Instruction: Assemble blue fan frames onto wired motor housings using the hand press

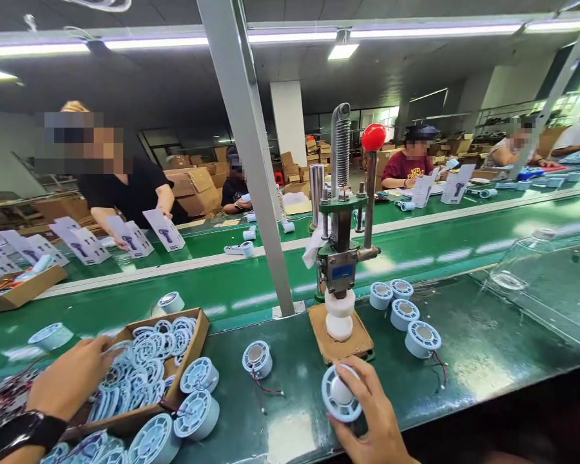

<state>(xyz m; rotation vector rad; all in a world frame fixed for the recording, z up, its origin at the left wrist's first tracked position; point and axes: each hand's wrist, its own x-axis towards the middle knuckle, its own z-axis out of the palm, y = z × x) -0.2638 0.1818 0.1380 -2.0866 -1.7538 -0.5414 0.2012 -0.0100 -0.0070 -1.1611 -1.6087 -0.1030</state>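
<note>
My right hand grips a round white fan housing just in front of the small hand press, whose wooden base holds a white fixture. My left hand reaches into a cardboard box of round white grille rings, fingers curled on one ring. A black watch is on that wrist. The press has a red knob lever and a coil spring.
Several assembled housings with wires lie right of the press, one more left of it. A grey post slants up. People across the green conveyor handle white cartons. A clear plastic cover lies at right.
</note>
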